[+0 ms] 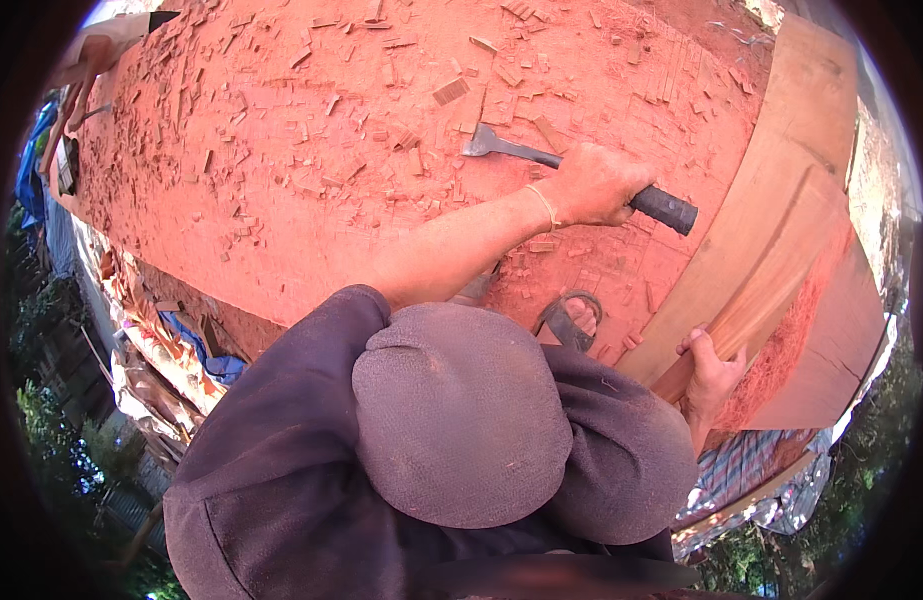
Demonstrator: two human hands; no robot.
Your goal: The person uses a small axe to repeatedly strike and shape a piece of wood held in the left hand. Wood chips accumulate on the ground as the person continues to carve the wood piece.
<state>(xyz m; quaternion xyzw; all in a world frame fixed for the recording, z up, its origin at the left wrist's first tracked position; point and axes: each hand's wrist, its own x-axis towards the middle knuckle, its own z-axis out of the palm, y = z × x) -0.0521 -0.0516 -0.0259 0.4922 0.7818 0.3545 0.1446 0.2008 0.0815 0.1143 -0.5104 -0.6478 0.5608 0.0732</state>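
My left hand (593,187) reaches out across the body and is closed round the handle of a hatchet-like tool (521,150). Its flared metal head points left over the chips, and the black ribbed handle end sticks out right of the fist. Over on the right, my right hand (713,372) grips the near end of a long, narrow piece of wood (771,280). That piece lies slanted on a wide board (726,245). The head of the tool is well apart from the wood. My knees hide part of the right forearm.
Wood chips (449,92) and reddish dust are scattered over the work surface (281,250). A sandalled foot (578,318) rests close to the wide board. Another broad board (841,340) lies at the right edge. Wooden-looking items (96,50) are at the far left, blue cloth (206,355) lower down.
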